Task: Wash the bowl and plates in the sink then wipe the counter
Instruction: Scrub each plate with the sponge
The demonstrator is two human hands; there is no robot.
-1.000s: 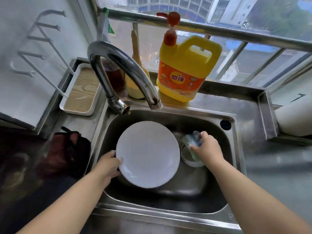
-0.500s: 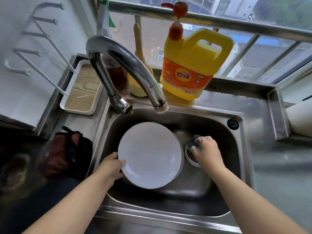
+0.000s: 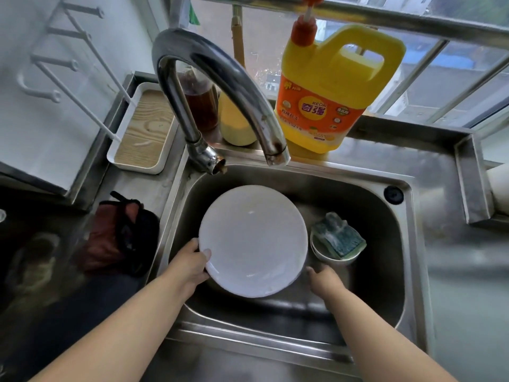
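My left hand [image 3: 190, 267] has the white plate [image 3: 253, 241] by its near-left rim, thumb laid on the upper face and the fingers tucked out of sight beneath, so that grip is closed round the plate's edge. The plate sits tilted inside the steel sink [image 3: 396, 271], its face turned up toward me and slightly toward the faucet [image 3: 220, 86], which arches over the sink's far-left corner with its spout ending just past the plate's far rim. Being round, the plate has no long axis to speak of.

My right hand [image 3: 323, 281] is low in the sink, just right of the plate's near-right rim, fingers reaching toward that rim. It holds nothing that I can see; part of the fingers is hidden by the plate, so I cannot tell how wide that grip is.

To the right of the plate, touching or nearly touching its rim, stands a small white bowl [image 3: 330, 255], upright, mouth up. A green sponge [image 3: 340, 235] lies across the bowl, its long axis running from the sink's far-left toward its near-right, the soapy end nearer the faucet.

Behind the sink, right of the faucet, stands a yellow detergent jug [image 3: 330, 100]. The steel desk [image 3: 468, 285] runs along the sink's right side.
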